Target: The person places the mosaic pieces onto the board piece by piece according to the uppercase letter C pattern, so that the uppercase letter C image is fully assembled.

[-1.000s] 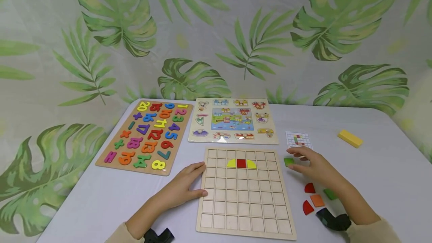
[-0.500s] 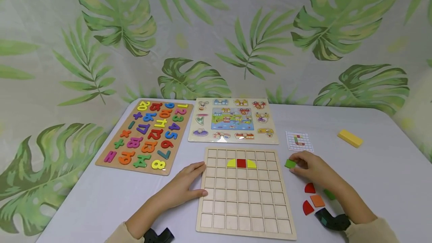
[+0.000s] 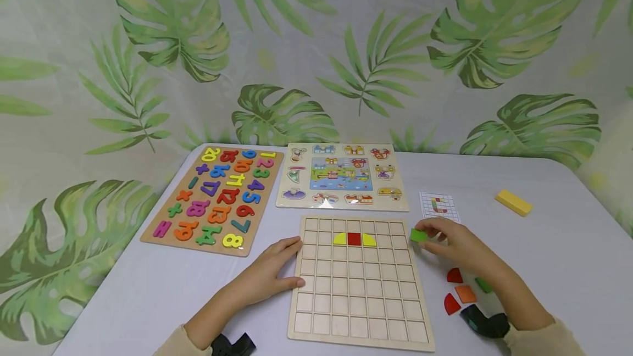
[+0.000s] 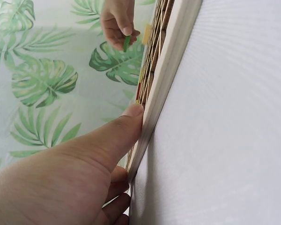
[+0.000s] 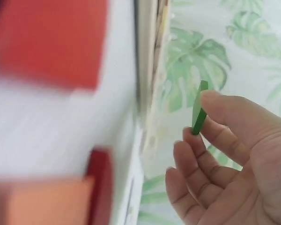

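Observation:
My right hand (image 3: 452, 242) pinches a green square tile (image 3: 418, 235) between thumb and fingers, close by the right edge of the wooden grid board (image 3: 356, 290). In the right wrist view the same green tile (image 5: 200, 108) shows nearly edge-on, raised off the table. My left hand (image 3: 264, 274) rests against the board's left edge, fingers and thumb extended; the thumb (image 4: 122, 129) touches the rim in the left wrist view. Near the top of the grid, a red square (image 3: 354, 239) sits between two yellow quarter-round tiles (image 3: 340, 239).
Right of the board lie two red quarter-round tiles (image 3: 451, 304), an orange square (image 3: 465, 294) and a green tile (image 3: 483, 284). Beyond are a pattern card (image 3: 439, 207) and a yellow block (image 3: 514, 202). A picture puzzle (image 3: 342, 176) and a number board (image 3: 214, 200) stand behind and left.
My right hand has closed its thumb and fingers on the green tile, lifted it and moved it slightly left toward the board. The left hand has stayed in place.

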Motion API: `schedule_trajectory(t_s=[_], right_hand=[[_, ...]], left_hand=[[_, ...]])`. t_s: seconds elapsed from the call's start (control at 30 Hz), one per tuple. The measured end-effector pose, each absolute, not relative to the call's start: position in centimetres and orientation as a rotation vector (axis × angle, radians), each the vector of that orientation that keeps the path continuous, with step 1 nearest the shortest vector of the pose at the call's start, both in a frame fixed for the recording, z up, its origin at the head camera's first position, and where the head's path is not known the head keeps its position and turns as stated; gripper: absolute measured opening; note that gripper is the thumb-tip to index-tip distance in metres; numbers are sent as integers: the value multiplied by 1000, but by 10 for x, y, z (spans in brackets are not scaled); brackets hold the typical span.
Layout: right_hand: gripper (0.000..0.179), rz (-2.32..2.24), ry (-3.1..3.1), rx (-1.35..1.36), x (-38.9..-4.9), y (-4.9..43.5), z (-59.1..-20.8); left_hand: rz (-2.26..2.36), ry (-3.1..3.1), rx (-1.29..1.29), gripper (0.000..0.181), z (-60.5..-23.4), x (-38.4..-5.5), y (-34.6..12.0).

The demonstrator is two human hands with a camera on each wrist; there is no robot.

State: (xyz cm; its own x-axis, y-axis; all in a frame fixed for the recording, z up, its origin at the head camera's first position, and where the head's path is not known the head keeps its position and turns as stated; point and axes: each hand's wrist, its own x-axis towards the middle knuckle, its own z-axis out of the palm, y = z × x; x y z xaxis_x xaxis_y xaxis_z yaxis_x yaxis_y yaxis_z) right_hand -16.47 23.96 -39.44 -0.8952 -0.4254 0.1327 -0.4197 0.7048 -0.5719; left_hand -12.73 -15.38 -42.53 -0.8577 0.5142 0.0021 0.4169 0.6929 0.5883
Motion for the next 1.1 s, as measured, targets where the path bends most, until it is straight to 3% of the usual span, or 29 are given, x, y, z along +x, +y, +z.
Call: schedule_trajectory(t_s=[0.57, 1.1], right_hand=[[29, -1246, 2783, -1141, -159, 147, -371], [26, -1070, 2651, -955, -166, 121, -414]], left_hand=[[899, 2733, 752, 80, -426, -128, -152], [903, 2736, 765, 79, -424, -128, -153]])
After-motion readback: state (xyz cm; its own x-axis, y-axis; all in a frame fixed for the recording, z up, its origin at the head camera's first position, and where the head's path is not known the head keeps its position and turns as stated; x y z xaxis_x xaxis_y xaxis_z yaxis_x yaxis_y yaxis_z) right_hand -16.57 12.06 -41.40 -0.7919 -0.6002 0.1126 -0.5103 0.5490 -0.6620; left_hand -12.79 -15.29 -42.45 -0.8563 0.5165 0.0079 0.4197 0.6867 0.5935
